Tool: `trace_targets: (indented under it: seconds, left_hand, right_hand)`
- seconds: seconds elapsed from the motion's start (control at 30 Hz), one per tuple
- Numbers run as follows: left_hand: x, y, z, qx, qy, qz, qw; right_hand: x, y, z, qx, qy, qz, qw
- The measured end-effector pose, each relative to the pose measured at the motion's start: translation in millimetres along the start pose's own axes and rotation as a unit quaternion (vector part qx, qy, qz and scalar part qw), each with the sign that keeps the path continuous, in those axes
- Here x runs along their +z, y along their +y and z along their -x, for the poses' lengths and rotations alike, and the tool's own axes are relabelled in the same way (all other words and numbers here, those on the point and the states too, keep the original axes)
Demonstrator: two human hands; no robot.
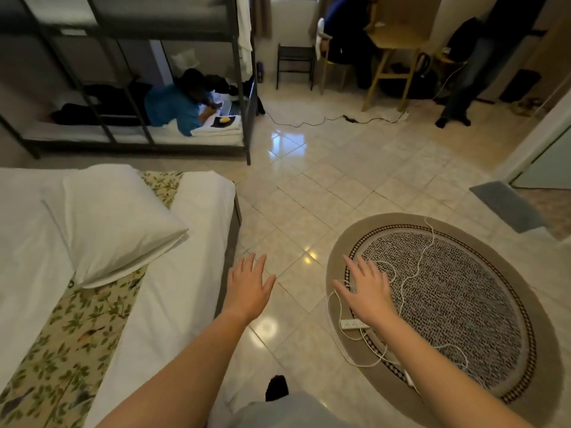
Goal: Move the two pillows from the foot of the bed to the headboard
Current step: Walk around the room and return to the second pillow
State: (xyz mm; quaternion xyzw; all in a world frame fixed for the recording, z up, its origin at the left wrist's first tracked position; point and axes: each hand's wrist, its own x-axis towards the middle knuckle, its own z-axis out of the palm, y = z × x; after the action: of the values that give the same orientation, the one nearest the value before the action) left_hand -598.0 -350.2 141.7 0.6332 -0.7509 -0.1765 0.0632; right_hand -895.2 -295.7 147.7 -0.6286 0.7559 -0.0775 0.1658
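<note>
A white pillow (114, 223) lies across the floral runner (71, 341) on the white bed (185, 273) at the left. A second white pillow (24, 254) appears to lie beside it at the far left, partly cut off by the frame edge. My left hand (248, 287) hovers over the tiled floor just right of the bed's edge, fingers straight and spread, holding nothing. My right hand (366, 290) is stretched out over the round rug's near edge, also spread and empty. Neither hand touches a pillow.
A round patterned rug (448, 304) carries a white power strip (353, 324) and loose white cable. A dark metal bunk bed (244, 88) with a person lying on it stands behind. A black cable (324, 120), wooden chairs (392, 57) and a standing person (469, 72) fill the back.
</note>
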Motion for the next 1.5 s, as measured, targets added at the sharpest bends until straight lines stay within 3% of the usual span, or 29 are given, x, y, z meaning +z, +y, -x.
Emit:
trace_targets:
  seconds: [0.37,0.93,1.5]
  left_hand:
    - [-45,-30,-192,-0.033,0.013,0.001,0.999]
    - [-84,-44,-438,-0.225,0.093,0.059,0.968]
    - [-172,-206,-699,-0.274,0.103,0.053,0.955]
  right_hand:
    - [-20,-45,-207,-0.029,-0.005,-0.004,1.0]
    - [-64,-101,-562,-0.205,-0.087,0.04,0.974]
    - [-39,-297,-859,-0.261,-0.102,0.058,0.958]
